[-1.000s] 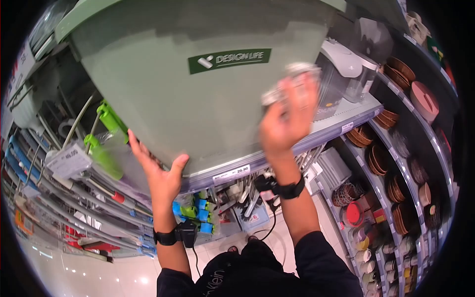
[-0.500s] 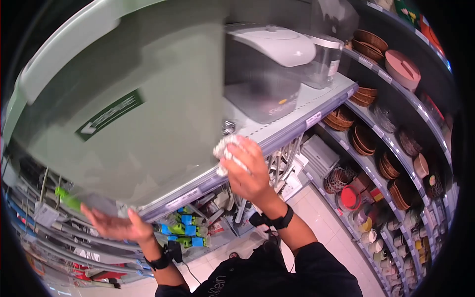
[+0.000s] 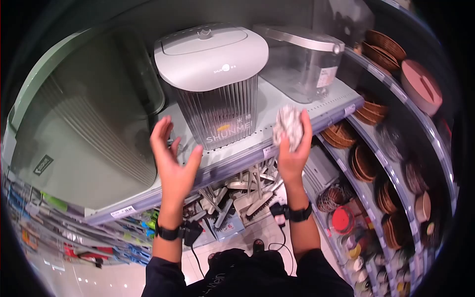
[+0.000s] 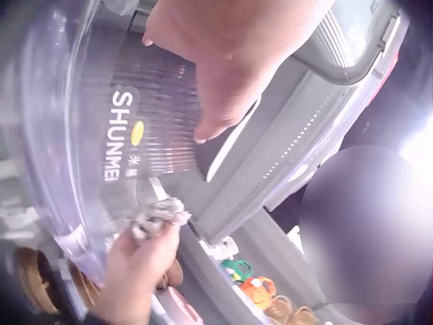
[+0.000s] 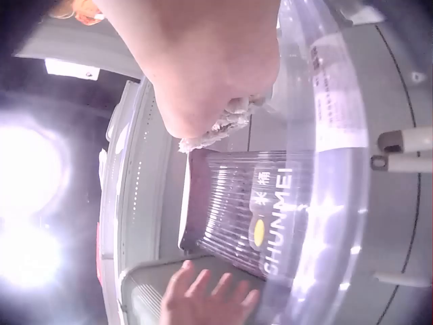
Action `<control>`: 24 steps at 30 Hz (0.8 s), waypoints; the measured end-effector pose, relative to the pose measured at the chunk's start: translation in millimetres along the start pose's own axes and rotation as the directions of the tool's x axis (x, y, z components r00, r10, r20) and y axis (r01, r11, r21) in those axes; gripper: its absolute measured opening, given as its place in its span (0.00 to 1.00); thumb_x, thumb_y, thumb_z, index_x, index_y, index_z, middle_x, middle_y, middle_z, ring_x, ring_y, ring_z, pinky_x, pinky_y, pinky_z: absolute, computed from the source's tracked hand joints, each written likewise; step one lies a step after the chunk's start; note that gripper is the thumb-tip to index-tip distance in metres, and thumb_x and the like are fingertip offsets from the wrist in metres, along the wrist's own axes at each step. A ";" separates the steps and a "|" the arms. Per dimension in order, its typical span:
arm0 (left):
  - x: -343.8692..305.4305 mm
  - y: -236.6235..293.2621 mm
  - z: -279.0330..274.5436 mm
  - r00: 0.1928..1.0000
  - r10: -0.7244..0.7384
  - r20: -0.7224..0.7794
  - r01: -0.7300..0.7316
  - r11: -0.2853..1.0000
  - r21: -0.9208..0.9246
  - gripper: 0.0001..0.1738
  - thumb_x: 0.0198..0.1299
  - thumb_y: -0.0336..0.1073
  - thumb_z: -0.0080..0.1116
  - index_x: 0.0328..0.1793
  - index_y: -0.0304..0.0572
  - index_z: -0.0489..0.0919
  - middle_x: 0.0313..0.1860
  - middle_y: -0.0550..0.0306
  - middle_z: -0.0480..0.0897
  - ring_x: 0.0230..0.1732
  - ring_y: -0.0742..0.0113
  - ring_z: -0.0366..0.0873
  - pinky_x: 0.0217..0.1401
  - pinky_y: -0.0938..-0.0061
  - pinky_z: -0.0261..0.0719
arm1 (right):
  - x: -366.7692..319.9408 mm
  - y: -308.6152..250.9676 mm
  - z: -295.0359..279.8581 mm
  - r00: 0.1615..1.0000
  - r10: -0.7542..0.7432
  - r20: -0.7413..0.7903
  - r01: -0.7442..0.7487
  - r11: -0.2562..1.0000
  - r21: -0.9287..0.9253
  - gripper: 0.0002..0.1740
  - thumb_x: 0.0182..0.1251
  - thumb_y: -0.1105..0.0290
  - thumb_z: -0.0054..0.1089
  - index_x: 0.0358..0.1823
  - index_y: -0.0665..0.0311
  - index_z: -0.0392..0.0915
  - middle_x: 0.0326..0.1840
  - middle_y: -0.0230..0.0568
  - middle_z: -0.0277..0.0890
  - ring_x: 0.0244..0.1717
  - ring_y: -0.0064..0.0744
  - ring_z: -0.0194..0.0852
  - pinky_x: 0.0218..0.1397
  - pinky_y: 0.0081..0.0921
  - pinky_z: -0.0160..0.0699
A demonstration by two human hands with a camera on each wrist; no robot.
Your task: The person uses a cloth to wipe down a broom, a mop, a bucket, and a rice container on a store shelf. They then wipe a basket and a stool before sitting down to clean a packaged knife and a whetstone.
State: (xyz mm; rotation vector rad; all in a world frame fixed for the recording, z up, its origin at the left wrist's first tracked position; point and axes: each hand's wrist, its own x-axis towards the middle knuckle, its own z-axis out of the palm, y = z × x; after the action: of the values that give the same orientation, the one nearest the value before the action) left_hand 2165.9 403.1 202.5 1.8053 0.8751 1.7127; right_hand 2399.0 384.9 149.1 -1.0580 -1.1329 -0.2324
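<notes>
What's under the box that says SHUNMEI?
The SHUNMEI box stands on the grey shelf. The part right beneath it is covered, so anything hidden there can't be seen.

The ribbed container [image 3: 220,104] stands upright near a crumpled whitish cloth [image 3: 288,124].

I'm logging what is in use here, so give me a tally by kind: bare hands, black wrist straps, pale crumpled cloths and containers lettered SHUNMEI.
Bare hands: 2 (left hand, right hand)
Black wrist straps: 2
Pale crumpled cloth: 1
Ribbed, see-through SHUNMEI container with pale grey lid: 1
Total: 6
</notes>
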 end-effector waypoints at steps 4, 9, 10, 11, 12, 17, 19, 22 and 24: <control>18.1 -20.8 30.2 0.992 -0.124 0.000 0.123 0.989 0.082 0.53 0.45 0.36 0.69 0.74 0.45 0.46 0.71 0.43 0.52 0.71 0.52 0.51 0.68 0.56 0.56 | 69.7 7.0 41.5 0.989 0.134 0.066 -0.149 0.888 0.435 0.25 0.62 0.77 0.48 0.62 0.71 0.60 0.63 0.51 0.62 0.62 0.37 0.62 0.65 0.29 0.57; 26.2 -40.0 37.2 0.991 -0.118 0.058 0.120 0.992 -0.040 0.55 0.51 0.33 0.65 0.76 0.44 0.36 0.72 0.39 0.54 0.70 0.52 0.57 0.67 0.61 0.60 | 88.3 5.6 70.9 0.958 0.073 0.279 -0.214 0.827 0.520 0.24 0.64 0.75 0.47 0.62 0.71 0.61 0.53 0.48 0.70 0.54 0.32 0.67 0.59 0.25 0.64; 24.2 -40.1 36.5 0.992 -0.120 0.047 0.121 0.992 -0.028 0.55 0.51 0.33 0.65 0.76 0.44 0.36 0.72 0.39 0.54 0.70 0.52 0.57 0.67 0.61 0.60 | 83.4 7.5 64.5 0.941 0.078 0.329 -0.227 0.866 0.445 0.25 0.64 0.74 0.48 0.62 0.73 0.59 0.53 0.53 0.70 0.55 0.38 0.69 0.59 0.29 0.64; 24.4 -39.9 35.7 0.996 -0.072 0.054 0.070 0.997 0.043 0.55 0.52 0.32 0.64 0.76 0.43 0.35 0.70 0.39 0.56 0.69 0.52 0.59 0.66 0.62 0.62 | 76.1 12.0 59.9 0.941 0.072 0.330 -0.227 0.859 0.459 0.25 0.64 0.74 0.48 0.62 0.73 0.59 0.53 0.53 0.70 0.55 0.38 0.69 0.59 0.29 0.64; 27.4 -40.8 34.0 0.997 -0.024 0.070 0.016 0.993 0.114 0.54 0.53 0.31 0.63 0.75 0.42 0.35 0.69 0.39 0.59 0.68 0.52 0.61 0.65 0.64 0.64 | 66.8 18.2 56.1 0.905 0.117 0.409 -0.264 0.908 0.324 0.25 0.63 0.73 0.48 0.61 0.73 0.59 0.54 0.56 0.70 0.56 0.42 0.69 0.60 0.31 0.64; 23.9 -44.1 36.3 0.998 -0.045 0.046 0.038 0.989 0.143 0.52 0.54 0.29 0.61 0.76 0.43 0.35 0.68 0.40 0.61 0.66 0.54 0.63 0.63 0.66 0.67 | 70.4 22.7 36.7 0.774 0.138 0.618 -0.220 0.974 0.058 0.25 0.62 0.72 0.49 0.60 0.75 0.60 0.50 0.59 0.73 0.54 0.50 0.72 0.57 0.33 0.67; 24.1 -44.1 36.7 0.999 -0.033 0.034 0.030 0.995 0.092 0.52 0.54 0.27 0.60 0.76 0.44 0.35 0.67 0.41 0.63 0.64 0.55 0.65 0.62 0.67 0.68 | 88.4 23.6 49.3 0.804 0.113 0.584 -0.304 0.922 0.240 0.23 0.61 0.72 0.50 0.57 0.75 0.63 0.46 0.57 0.75 0.49 0.49 0.75 0.53 0.31 0.70; 25.0 -42.9 35.6 0.998 -0.041 0.047 0.033 0.986 0.163 0.52 0.54 0.27 0.61 0.76 0.45 0.35 0.66 0.42 0.63 0.63 0.56 0.66 0.61 0.68 0.69 | 116.9 2.2 62.0 0.934 0.001 0.359 -0.158 0.899 0.408 0.21 0.61 0.72 0.50 0.55 0.74 0.65 0.44 0.56 0.76 0.46 0.48 0.77 0.50 0.30 0.72; 24.4 -43.9 34.3 0.997 -0.058 0.058 0.048 0.987 0.156 0.52 0.54 0.27 0.61 0.76 0.45 0.35 0.67 0.43 0.62 0.63 0.57 0.65 0.61 0.68 0.69 | 124.2 -0.6 65.0 0.927 0.022 0.375 -0.179 0.904 0.388 0.21 0.61 0.72 0.50 0.55 0.73 0.66 0.42 0.56 0.76 0.44 0.48 0.77 0.49 0.31 0.72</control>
State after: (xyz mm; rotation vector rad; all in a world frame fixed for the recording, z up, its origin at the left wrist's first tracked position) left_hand 2195.1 453.1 183.8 1.9060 1.0447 1.5849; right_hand 2414.9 477.4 253.3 -0.7868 -1.3785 0.2972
